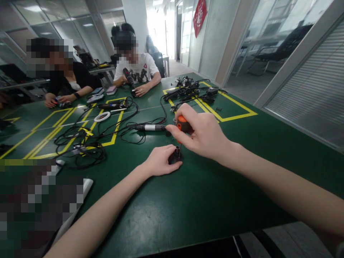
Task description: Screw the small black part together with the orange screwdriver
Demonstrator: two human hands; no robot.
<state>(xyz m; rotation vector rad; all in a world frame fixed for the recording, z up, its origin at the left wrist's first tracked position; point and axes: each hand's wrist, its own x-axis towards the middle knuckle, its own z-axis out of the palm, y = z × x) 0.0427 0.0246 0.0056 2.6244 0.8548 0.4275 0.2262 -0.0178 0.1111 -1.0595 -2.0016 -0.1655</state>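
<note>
A screwdriver (184, 124) with an orange and dark handle is gripped in my right hand (205, 134), its shaft pointing straight down. Below it, a small dark round part with an upright metal cylinder (177, 152) sits on the green table. My left hand (161, 160) holds that part from the left, thumb in front and fingers behind. The shaft's tip reaches down to the part, though the exact contact is too small to see. Just beyond my hands lies a black and silver pen-shaped tool (150, 127) with a cable, near a few tiny screws.
Yellow tape (239, 116) marks rectangles on the green table (215, 200). A heap of black cables and adapters (188, 89) lies at the back. Tangled cables (80, 148) and a white ring (102, 116) are on the left. Two people work across the table.
</note>
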